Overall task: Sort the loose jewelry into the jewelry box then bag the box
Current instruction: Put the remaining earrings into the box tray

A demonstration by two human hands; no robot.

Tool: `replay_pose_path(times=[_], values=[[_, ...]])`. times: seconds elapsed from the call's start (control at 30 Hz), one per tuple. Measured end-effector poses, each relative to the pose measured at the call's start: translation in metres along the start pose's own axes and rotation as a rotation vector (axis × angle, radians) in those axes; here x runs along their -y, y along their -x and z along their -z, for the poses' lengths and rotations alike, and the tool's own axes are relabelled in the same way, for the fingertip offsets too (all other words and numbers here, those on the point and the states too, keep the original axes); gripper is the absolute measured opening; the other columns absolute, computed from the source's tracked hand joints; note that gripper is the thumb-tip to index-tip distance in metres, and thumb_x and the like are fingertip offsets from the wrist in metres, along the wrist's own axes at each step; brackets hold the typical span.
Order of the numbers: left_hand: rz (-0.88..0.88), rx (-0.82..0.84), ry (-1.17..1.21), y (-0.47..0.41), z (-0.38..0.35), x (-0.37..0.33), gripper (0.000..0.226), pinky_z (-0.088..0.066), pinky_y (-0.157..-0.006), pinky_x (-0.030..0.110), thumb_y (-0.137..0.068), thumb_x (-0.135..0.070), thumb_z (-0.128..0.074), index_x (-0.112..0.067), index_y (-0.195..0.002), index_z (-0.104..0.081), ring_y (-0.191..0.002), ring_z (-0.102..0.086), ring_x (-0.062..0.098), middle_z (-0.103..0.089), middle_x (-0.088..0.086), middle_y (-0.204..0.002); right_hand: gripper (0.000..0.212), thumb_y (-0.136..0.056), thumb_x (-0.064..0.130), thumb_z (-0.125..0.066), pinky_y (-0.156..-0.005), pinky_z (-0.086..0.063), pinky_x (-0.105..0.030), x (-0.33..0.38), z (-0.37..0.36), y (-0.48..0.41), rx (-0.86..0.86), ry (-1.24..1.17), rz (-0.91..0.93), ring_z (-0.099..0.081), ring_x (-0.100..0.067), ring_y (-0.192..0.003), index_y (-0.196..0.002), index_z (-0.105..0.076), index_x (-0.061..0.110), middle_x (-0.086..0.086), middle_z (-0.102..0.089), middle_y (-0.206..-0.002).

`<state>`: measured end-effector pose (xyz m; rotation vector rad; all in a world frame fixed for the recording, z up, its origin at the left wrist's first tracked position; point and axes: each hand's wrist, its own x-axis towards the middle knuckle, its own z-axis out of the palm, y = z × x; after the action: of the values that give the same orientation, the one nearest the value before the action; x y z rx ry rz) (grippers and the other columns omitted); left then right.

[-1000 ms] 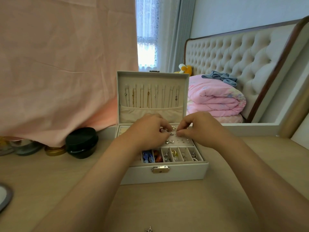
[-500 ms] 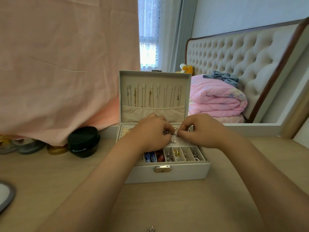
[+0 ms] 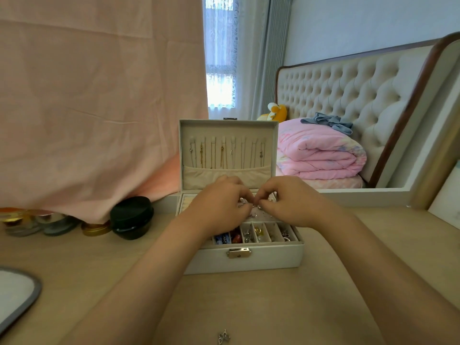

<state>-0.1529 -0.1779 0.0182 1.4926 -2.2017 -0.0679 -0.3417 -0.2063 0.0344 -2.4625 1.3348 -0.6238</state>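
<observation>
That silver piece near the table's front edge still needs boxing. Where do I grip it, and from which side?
Pinch the silver piece from straight above, fingertips on opposite edges. It lies flat and small on the table, clear of the jewelry box, so a sideways approach would likely find nothing to catch.

The left hand (image 3: 219, 205) and right hand (image 3: 291, 202) are bare. The left forearm (image 3: 149, 270) and right forearm (image 3: 373, 257) are bare too, uncovered all the way to the near edge of view.
</observation>
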Motion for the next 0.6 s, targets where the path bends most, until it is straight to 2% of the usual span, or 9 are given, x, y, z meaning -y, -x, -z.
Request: replay_pose_path(times=[0.17,0.23,0.37,0.5,0.6], values=[[-0.011,-0.019,0.032,0.040,0.025,-0.006,0.017,-0.048,-0.083,0.028,-0.095,-0.038,-0.060,-0.038,-0.109,-0.069,-0.095,-0.052,0.000,-0.057,-0.019,-0.100,0.012,-0.090,0.025,-0.069,-0.061,-0.036,-0.009,0.034,0.009,0.027,0.045,-0.098,0.081,-0.055,0.016,-0.064,-0.091,-0.078,0.033,0.019,-0.069,-0.084],[-0.002,-0.001,0.096,0.061,0.036,-0.009,0.013,-0.052,-0.077,0.028,-0.095,-0.035,-0.060,-0.038,-0.103,-0.069,-0.087,-0.057,0.000,-0.061,-0.020,-0.095,0.012,-0.089,0.022,-0.071,-0.058,-0.039,-0.008,0.048,0.008,0.041,0.113,-0.131,0.113,-0.056,0.014,-0.062,-0.089,-0.079,0.031,0.019,-0.069,-0.079],[0.003,0.118,0.134,0.103,0.042,-0.017,0.008,-0.053,-0.077,0.035,-0.093,-0.032,-0.063,-0.034,-0.095,-0.070,-0.082,-0.059,0.006,-0.065,-0.016,-0.088,0.008,-0.087,0.021,-0.074,-0.060,-0.038,-0.004,0.068,-0.006,0.070,0.264,-0.101,0.132,-0.054,0.012,-0.062,-0.086,-0.078,0.028,0.032,-0.061,-0.063],[0.014,0.220,0.167,0.134,0.036,-0.019,0.008,-0.053,-0.076,0.030,-0.092,-0.029,-0.065,-0.035,-0.096,-0.070,-0.082,-0.060,0.005,-0.067,-0.016,-0.088,0.010,-0.086,0.023,-0.074,-0.063,-0.038,-0.003,0.078,-0.018,0.090,0.373,-0.065,0.141,-0.055,0.015,-0.068,-0.092,-0.078,0.031,0.030,-0.062,-0.070],[0.010,0.270,0.181,0.150,0.029,-0.022,0.011,-0.053,-0.080,0.030,-0.092,-0.030,-0.065,-0.039,-0.098,-0.068,-0.086,-0.060,0.002,-0.067,-0.019,-0.093,0.012,-0.086,0.025,-0.075,-0.060,-0.039,-0.006,0.080,-0.024,0.103,0.447,-0.060,0.141,-0.056,0.009,-0.063,-0.093,-0.078,0.034,0.026,-0.063,-0.072]])
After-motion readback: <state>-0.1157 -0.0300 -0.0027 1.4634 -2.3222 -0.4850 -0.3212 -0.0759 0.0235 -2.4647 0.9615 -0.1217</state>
